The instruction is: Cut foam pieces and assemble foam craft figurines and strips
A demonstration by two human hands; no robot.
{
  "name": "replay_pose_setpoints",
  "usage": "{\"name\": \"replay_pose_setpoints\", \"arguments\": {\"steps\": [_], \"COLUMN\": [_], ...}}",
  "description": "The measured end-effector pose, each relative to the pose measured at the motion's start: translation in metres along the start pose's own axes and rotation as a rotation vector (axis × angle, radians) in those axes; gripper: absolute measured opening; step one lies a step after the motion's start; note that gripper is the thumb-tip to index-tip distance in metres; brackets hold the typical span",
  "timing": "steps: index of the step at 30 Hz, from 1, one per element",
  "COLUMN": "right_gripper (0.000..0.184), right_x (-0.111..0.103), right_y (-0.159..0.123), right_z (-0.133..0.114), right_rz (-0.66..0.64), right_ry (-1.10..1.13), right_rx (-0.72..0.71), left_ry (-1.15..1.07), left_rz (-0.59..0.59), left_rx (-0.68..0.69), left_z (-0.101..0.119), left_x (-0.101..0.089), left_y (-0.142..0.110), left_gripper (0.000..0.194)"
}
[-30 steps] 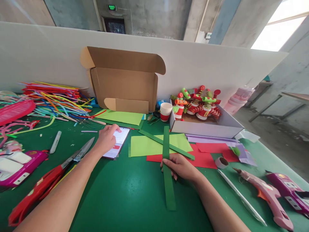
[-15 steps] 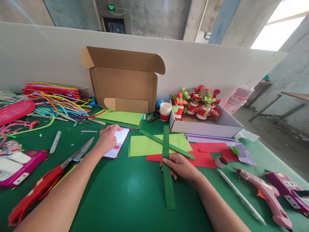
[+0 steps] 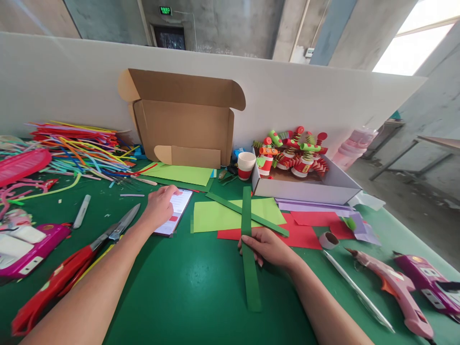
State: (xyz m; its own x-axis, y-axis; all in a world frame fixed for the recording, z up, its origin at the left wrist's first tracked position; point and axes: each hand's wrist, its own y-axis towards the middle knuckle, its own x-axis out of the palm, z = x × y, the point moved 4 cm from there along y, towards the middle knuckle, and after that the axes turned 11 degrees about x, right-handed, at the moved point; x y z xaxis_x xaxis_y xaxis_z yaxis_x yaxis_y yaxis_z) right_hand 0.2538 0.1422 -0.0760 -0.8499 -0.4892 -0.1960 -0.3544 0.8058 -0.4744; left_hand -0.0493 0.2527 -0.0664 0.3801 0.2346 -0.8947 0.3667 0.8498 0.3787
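Observation:
My left hand (image 3: 161, 207) is over a smartphone (image 3: 182, 203) lying flat with a lit screen; a fingertip rests on or just above the glass, and the hand grips nothing. Between the thumb and fingers of my right hand (image 3: 264, 247) is a dark green paper strip (image 3: 250, 278), held lengthwise away from me. Its far end crosses in front of a second green paper strip (image 3: 223, 201), which lies slantwise over a light green paper sheet (image 3: 212, 218). Part of a red paper sheet (image 3: 302, 235) shows beneath my right hand and the light green sheet.
Red-handled scissors (image 3: 72, 268) lie beside my left forearm. On the right are a silver pen (image 3: 359, 292), a pink glue gun (image 3: 398, 290) and a paper ring (image 3: 329, 240). Behind stand paper cups (image 3: 246, 166), a box (image 3: 305, 191) of paper figures and an open cardboard box (image 3: 187, 127).

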Motion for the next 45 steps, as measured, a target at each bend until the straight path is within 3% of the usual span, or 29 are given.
{"name": "replay_pose_setpoints", "arguments": {"steps": [10,14,19,36,40,45], "right_gripper": [0.054,0.055,0.054,0.051,0.051,0.054], "right_x": [0.0,-0.001,-0.001,0.0,-0.001,0.0], "right_y": [-0.003,-0.003,-0.003,-0.004,-0.004,-0.003], "right_z": [-0.002,-0.002,-0.002,-0.005,-0.003,-0.003], "right_rz": [0.009,0.008,0.011,-0.011,-0.011,-0.015], "right_ry": [-0.008,-0.014,-0.014,0.014,0.006,0.033], "right_rx": [-0.002,0.0,-0.002,-0.02,-0.021,-0.022], "left_ry": [-0.066,-0.083,-0.151,-0.113,-0.165,-0.168], "left_rz": [0.106,0.045,-0.075,-0.101,-0.034,0.124], "left_rx": [-0.021,-0.004,0.133,0.187,0.172,0.055], "left_z": [-0.001,0.0,0.006,0.009,0.009,0.004], "left_x": [-0.015,-0.02,-0.023,-0.022,-0.029,-0.04], "left_y": [0.0,-0.002,-0.008,-0.007,-0.008,-0.011], "left_gripper": [0.039,0.031,0.029,0.027,0.026,0.023]}}
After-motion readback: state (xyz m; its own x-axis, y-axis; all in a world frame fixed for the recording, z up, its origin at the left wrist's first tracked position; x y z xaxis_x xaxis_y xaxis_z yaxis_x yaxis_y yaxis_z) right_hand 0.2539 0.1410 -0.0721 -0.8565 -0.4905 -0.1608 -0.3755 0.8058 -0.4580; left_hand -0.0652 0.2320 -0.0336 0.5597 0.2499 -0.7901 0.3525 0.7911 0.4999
